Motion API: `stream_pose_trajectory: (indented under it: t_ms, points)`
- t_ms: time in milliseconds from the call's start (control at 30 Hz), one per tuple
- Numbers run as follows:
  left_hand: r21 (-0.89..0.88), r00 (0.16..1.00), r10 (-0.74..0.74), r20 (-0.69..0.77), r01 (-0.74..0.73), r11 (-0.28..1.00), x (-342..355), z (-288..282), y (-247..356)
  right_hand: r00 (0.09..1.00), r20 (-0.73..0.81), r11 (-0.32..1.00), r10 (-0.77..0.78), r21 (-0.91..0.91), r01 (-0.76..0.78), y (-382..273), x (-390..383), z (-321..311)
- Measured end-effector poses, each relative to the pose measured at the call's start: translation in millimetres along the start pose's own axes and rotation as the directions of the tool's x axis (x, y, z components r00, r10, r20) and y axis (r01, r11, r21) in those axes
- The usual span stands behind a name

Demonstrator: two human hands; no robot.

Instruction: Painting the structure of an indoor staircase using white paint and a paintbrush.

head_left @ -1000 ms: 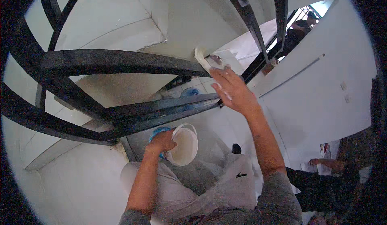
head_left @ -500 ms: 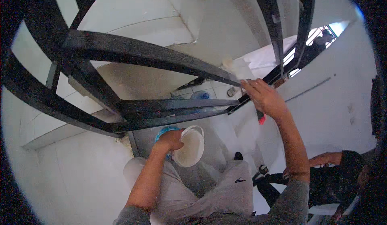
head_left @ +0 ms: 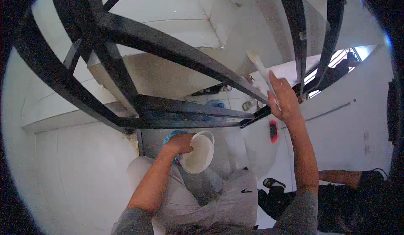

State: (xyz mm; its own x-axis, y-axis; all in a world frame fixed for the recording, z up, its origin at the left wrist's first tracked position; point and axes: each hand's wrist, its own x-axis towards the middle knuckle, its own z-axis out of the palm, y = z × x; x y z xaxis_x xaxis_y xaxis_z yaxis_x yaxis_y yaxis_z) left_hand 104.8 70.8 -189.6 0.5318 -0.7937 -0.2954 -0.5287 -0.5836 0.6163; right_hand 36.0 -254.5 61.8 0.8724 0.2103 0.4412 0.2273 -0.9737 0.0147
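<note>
My left hand (head_left: 182, 143) is closed over the rim of a small white bucket (head_left: 209, 155), which hangs tilted above my lap. Pale, whitish stuff shows inside it. Part of a blue item (head_left: 170, 135) shows just behind that hand; its kind is hidden. Farther up and to the right, my right hand (head_left: 285, 98) grips a paintbrush (head_left: 262, 69) by its light handle, with the pale bristles pointing up and left toward the wall. The brush is close to the black metal railing (head_left: 185, 55), and I cannot tell whether hand or brush touches it.
Black bars cross the space in front of me. Beyond them lie a pale ledge (head_left: 168, 31) and a tiled floor with a blue object (head_left: 215, 103). A red-edged brush-like item (head_left: 274, 131) is right of the railing. Another person (head_left: 336, 201) in dark clothes is at lower right.
My right hand has turned, bringing the paintbrush more upright and into plainer view. The view has shifted, uncovering the red-edged item. My left hand still holds the bucket.
</note>
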Motion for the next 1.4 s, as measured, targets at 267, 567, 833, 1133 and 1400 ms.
stream_pose_trajectory:
  t_ms: [267, 567, 833, 1133, 1400]
  points:
    - [-0.112, 0.985, -0.114, 0.131, 0.129, 0.985, -3.9, -3.8, 6.0, 0.971, -0.031, 0.971, -0.238, -0.034, 0.237, -7.8, -10.4, -31.6]
    - [-0.146, 0.965, -0.202, 0.165, 0.226, 0.963, -2.4, -13.5, 11.2, 0.976, -0.058, 0.978, -0.209, -0.032, 0.207, 29.7, -12.1, 13.2]
    - [-0.051, 0.980, -0.168, 0.110, 0.174, 0.983, -6.9, -3.3, 2.5, 0.938, -0.160, 0.950, -0.307, -0.111, 0.292, 8.4, -17.7, -18.2]
    - [-0.095, 0.974, -0.131, 0.183, 0.150, 0.984, 3.5, -8.5, 4.7, 0.990, -0.111, 0.991, -0.092, -0.109, 0.079, 57.3, -73.1, 45.6]
    - [-0.086, 0.955, -0.189, 0.228, 0.213, 0.973, -1.8, -22.8, 28.6, 0.745, -0.485, 0.870, 0.458, 0.417, -0.263, 16.6, -34.8, 59.3]
